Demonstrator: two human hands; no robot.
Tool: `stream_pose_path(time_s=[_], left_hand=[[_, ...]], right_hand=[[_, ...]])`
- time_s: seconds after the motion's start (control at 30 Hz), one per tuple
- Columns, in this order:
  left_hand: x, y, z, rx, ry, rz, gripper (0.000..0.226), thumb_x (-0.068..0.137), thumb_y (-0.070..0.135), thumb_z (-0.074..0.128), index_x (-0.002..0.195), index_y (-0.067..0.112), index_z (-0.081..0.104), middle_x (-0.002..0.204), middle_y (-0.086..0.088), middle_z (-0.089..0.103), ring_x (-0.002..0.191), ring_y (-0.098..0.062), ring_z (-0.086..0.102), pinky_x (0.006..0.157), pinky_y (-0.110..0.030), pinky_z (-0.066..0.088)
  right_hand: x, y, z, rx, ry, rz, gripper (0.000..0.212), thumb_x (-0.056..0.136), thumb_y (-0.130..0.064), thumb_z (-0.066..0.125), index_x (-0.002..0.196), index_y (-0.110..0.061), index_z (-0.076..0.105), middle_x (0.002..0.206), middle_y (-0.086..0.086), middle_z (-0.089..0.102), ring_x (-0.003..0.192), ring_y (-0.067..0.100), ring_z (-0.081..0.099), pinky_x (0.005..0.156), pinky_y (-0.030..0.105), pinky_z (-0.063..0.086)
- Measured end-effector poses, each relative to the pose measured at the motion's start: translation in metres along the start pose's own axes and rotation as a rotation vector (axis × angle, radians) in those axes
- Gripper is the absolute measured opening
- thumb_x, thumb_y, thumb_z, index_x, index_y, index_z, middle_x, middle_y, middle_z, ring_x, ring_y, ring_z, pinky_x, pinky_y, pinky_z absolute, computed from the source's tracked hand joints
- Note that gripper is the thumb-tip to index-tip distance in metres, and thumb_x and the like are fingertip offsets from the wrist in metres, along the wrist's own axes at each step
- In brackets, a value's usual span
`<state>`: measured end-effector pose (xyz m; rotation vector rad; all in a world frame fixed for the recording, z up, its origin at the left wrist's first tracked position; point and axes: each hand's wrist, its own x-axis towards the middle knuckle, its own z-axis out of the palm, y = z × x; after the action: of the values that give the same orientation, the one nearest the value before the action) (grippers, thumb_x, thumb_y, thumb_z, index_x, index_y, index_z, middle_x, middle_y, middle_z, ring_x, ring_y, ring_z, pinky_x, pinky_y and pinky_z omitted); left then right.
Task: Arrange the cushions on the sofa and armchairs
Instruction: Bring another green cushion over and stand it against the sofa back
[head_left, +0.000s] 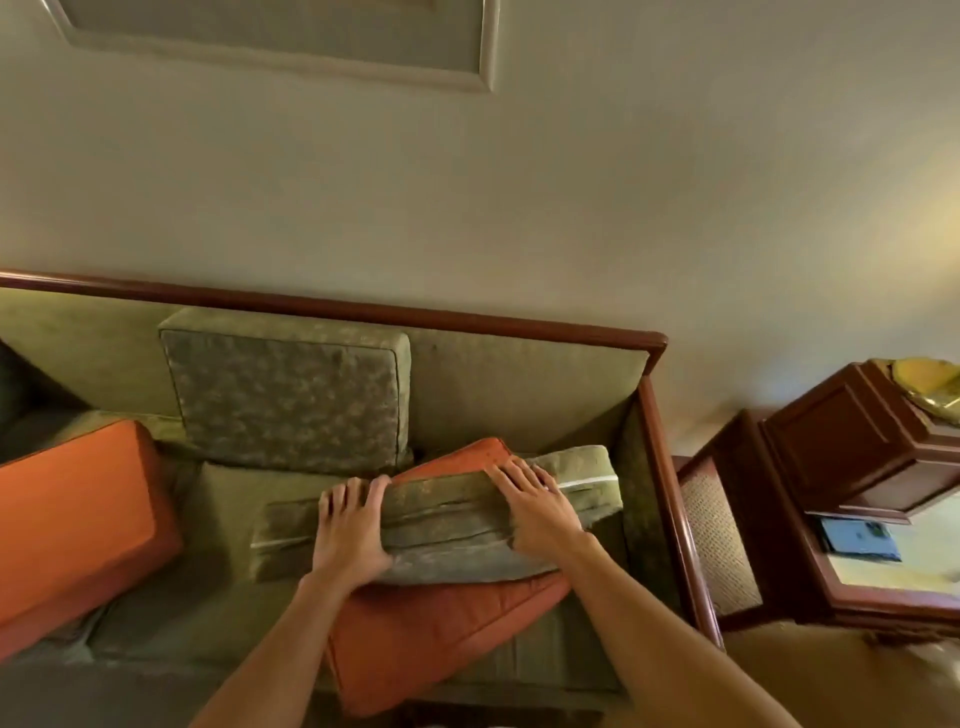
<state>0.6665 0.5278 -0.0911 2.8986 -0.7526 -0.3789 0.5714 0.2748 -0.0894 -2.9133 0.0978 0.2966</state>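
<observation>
A green sofa (519, 384) with a dark wooden frame runs along the wall. At its right end a green patterned cushion (447, 525) lies flat on top of an orange cushion (441, 629). My left hand (350, 525) grips the green cushion's left part, fingers curled over its far edge. My right hand (540, 506) holds its right part the same way. A second green cushion (285, 395) leans upright against the sofa back. Another orange cushion (72, 525) lies tilted on the seat at the left.
A dark wooden side table (769, 525) with a cane panel stands right of the sofa arm. On it sits a wooden box-shaped lamp base (852, 441), and a blue item (860, 538) lies on the tabletop. A framed picture (291, 36) hangs on the wall above.
</observation>
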Motion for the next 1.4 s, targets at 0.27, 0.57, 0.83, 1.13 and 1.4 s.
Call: stream_pose_path(time_s=[0.27,0.57,0.83,1.13,1.4], left_hand=[[0.047,-0.037,-0.011,-0.061,0.029,0.062,0.122,0.047,0.073,0.079,0.151,0.032,0.03,0.14,0.001,0.044,0.133,-0.027,0.037,0.119,-0.044,0.024],[0.068,-0.019,-0.009,-0.007,-0.055,-0.03,0.125,0.045,0.067,0.086,0.15,0.034,0.029,0.141,-0.001,0.039,0.135,-0.029,0.032,0.121,-0.048,0.02],[0.086,0.177,-0.006,0.144,-0.242,0.116,0.139,0.067,0.058,0.084,0.159,0.022,-0.014,0.165,-0.025,0.0,0.151,-0.048,-0.002,0.118,-0.067,-0.01],[0.095,0.239,0.021,-0.008,-0.072,0.111,0.113,0.078,0.034,0.081,0.16,0.024,0.004,0.158,-0.008,0.032,0.146,-0.032,0.026,0.12,-0.057,0.011],[0.066,0.161,-0.127,-0.534,0.173,0.209,0.118,0.048,0.051,0.096,0.148,0.036,0.034,0.133,0.015,0.051,0.122,-0.006,0.045,0.11,-0.035,0.031]], right_hand=[[0.045,0.015,-0.022,-0.085,-0.06,0.064,0.12,0.067,-0.029,0.086,0.156,-0.02,0.006,0.16,0.005,0.016,0.151,0.028,0.002,0.121,0.054,0.006],[0.042,0.119,-0.03,-0.042,-0.176,0.139,0.132,0.065,-0.036,0.089,0.157,-0.021,-0.004,0.163,0.008,0.006,0.151,0.031,-0.006,0.121,0.055,0.013],[0.026,0.139,-0.025,-0.109,-0.167,0.023,0.125,0.06,-0.048,0.085,0.153,-0.014,0.009,0.15,0.007,0.026,0.14,0.032,0.023,0.112,0.05,0.028],[0.014,0.138,-0.041,-0.064,-0.104,-0.004,0.107,0.065,-0.063,0.072,0.148,-0.014,0.027,0.136,0.001,0.039,0.126,0.026,0.037,0.096,0.049,0.037],[0.012,0.046,-0.221,0.011,0.152,-0.34,0.101,0.054,-0.072,0.07,0.138,-0.028,0.037,0.128,-0.012,0.043,0.121,0.012,0.035,0.104,0.043,0.024]])
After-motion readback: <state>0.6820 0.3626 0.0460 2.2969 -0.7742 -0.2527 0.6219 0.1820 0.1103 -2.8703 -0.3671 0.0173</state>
